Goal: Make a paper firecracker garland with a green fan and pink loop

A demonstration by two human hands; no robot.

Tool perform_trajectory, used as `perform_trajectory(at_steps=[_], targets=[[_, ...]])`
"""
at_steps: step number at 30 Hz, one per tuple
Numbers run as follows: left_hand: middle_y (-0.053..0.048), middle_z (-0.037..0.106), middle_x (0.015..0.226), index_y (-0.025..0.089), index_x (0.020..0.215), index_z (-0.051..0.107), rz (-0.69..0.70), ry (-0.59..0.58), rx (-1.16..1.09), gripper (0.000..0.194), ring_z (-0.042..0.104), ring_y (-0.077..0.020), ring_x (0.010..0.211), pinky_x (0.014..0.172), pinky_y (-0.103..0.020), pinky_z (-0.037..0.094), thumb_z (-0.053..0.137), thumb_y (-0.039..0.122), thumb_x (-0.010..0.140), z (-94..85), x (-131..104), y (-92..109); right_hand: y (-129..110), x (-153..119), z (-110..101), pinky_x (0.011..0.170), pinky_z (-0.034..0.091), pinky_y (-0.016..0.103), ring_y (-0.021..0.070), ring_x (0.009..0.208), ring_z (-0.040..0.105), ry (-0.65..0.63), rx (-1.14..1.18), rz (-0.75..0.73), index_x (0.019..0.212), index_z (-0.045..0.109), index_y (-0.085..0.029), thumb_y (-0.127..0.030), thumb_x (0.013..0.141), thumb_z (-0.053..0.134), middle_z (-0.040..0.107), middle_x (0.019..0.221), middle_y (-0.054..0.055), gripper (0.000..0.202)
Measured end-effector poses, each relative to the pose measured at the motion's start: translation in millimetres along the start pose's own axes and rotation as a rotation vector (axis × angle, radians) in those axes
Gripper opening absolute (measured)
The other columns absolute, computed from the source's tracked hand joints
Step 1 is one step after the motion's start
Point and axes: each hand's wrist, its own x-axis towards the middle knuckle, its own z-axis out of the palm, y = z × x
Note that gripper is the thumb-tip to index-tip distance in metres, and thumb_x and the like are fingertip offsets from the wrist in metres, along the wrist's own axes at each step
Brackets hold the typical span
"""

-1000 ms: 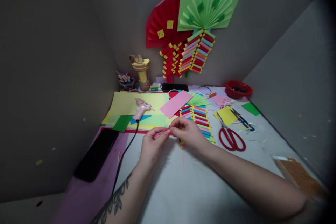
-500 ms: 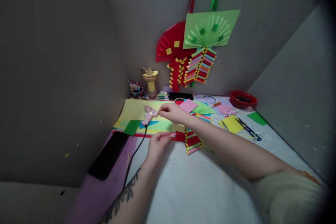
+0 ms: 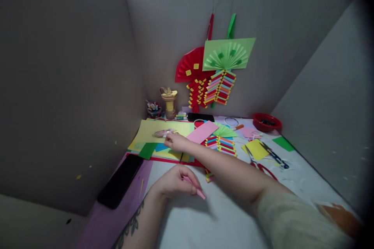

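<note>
My left hand (image 3: 182, 181) is closed around a small rolled pink paper strip (image 3: 201, 193), low over the white tabletop. One end of the strip sticks out past the fingertips. Farther forward, my right hand (image 3: 174, 142) is closed at the back of a pale pink glue gun (image 3: 160, 133). The gun's tip points left above the yellow paper sheets (image 3: 149, 129). Its handle is hidden behind my hand, and a dark cord (image 3: 181, 157) shows beneath. Under my right forearm lies a string of colourful paper rolls (image 3: 223, 146), partly covered.
A black phone (image 3: 121, 181) lies at left. On the right are scissors (image 3: 276, 156), red-handled scissors (image 3: 264, 169), yellow paper squares (image 3: 255, 149) and a red bowl (image 3: 266, 123). Red and green paper fan decorations (image 3: 229, 56) hang on the back wall. A pink sheet (image 3: 203, 131) lies mid-table.
My left hand has come nearer with the pink strip, away from the red paper. My right hand has closed on the glue gun, which has turned, its cord shifting right. The view has tilted up.
</note>
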Motion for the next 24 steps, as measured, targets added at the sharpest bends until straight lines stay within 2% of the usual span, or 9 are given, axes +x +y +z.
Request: perform_trajectory(at_steps=[4, 7, 11, 13, 15, 17, 18, 20, 24], targets=[[-0.003, 0.064, 0.058, 0.016, 0.052, 0.065, 0.248, 0.132, -0.153, 0.020, 0.055, -0.0107, 0.047, 0.046, -0.022, 0.042, 0.083, 0.021, 0.045, 8.6, 1, 8, 5, -17, -5, 0.074, 0.041, 0.030, 0.0204, 0.084, 0.057, 0.245, 0.208, 0.153, 0.094, 0.065, -0.020, -0.022, 0.086, 0.043, 0.064, 0.090, 0.006, 0.023], [-0.001, 0.062, 0.055, 0.016, 0.051, 0.062, 0.395, 0.330, -0.277, 0.022, 0.054, -0.0079, 0.049, 0.045, -0.017, 0.043, 0.082, 0.015, 0.044, 8.2, -2, 23, 6, -27, -17, 0.067, 0.041, 0.027, 0.0169, 0.073, 0.054, 0.427, 0.334, 0.184, 0.087, 0.064, -0.020, -0.020, 0.083, 0.044, 0.059, 0.076, 0.002, 0.020], [-0.002, 0.068, 0.071, 0.015, 0.071, 0.068, 0.505, 0.700, -0.525, 0.018, 0.060, -0.0055, 0.058, 0.054, -0.010, 0.050, 0.075, 0.006, 0.056, -9.2, 0, 51, 7, -48, -42, 0.058, 0.042, 0.025, 0.0137, 0.066, 0.051, 0.579, 0.514, 0.124, 0.081, 0.063, -0.019, -0.035, 0.083, 0.048, 0.053, 0.082, 0.003, 0.022], [-0.002, 0.070, 0.079, 0.014, 0.081, 0.069, 0.589, 0.798, -0.615, 0.020, 0.062, -0.0043, 0.063, 0.060, -0.009, 0.051, 0.066, 0.002, 0.065, -20.4, 10, 61, 8, -61, -55, 0.052, 0.042, 0.024, 0.0113, 0.060, 0.050, 0.609, 0.671, 0.131, 0.086, 0.060, -0.019, -0.038, 0.082, 0.048, 0.052, 0.085, 0.002, 0.023], [-0.003, 0.070, 0.080, 0.012, 0.081, 0.069, 0.648, 0.855, -0.637, 0.019, 0.062, -0.0031, 0.062, 0.062, -0.008, 0.051, 0.062, 0.000, 0.068, -28.3, 25, 66, 8, -74, -64, 0.051, 0.042, 0.022, 0.0105, 0.058, 0.050, 0.721, 0.802, 0.149, 0.095, 0.052, -0.022, -0.036, 0.077, 0.056, 0.051, 0.081, -0.001, 0.023], [-0.003, 0.070, 0.078, 0.011, 0.080, 0.069, 0.646, 0.885, -0.612, 0.017, 0.061, -0.0029, 0.061, 0.063, -0.009, 0.051, 0.063, 0.000, 0.068, -31.3, 40, 68, 8, -88, -71, 0.054, 0.043, 0.022, 0.0109, 0.059, 0.052, 0.835, 0.912, 0.193, 0.099, 0.043, -0.024, -0.033, 0.069, 0.067, 0.053, 0.078, -0.004, 0.039], [-0.003, 0.069, 0.074, 0.010, 0.077, 0.069, 0.636, 0.904, -0.589, 0.014, 0.061, -0.0032, 0.060, 0.063, -0.009, 0.050, 0.065, 0.001, 0.066, -31.1, 48, 68, 8, -94, -73, 0.055, 0.044, 0.023, 0.0114, 0.060, 0.054, 0.851, 0.971, 0.216, 0.099, 0.041, -0.024, -0.032, 0.066, 0.070, 0.054, 0.076, -0.005, 0.045], [-0.002, 0.068, 0.069, 0.010, 0.073, 0.069, 0.624, 0.911, -0.517, 0.013, 0.061, -0.0045, 0.061, 0.066, -0.012, 0.050, 0.070, 0.005, 0.062, -28.7, 59, 66, 5, -108, -77, 0.059, 0.045, 0.024, 0.0128, 0.063, 0.056, 0.789, 1.083, 0.264, 0.099, 0.043, -0.023, -0.031, 0.061, 0.074, 0.058, 0.075, -0.004, 0.050], [-0.005, 0.071, 0.076, 0.011, 0.076, 0.070, 0.603, 0.878, -0.359, 0.022, 0.064, -0.0096, 0.070, 0.076, -0.022, 0.049, 0.078, 0.016, 0.056, -25.3, 69, 59, -3, -130, -80, 0.067, 0.049, 0.029, 0.0154, 0.068, 0.060, 0.419, 1.343, 0.365, 0.089, 0.055, -0.017, -0.027, 0.058, 0.075, 0.062, 0.075, 0.001, 0.039]])
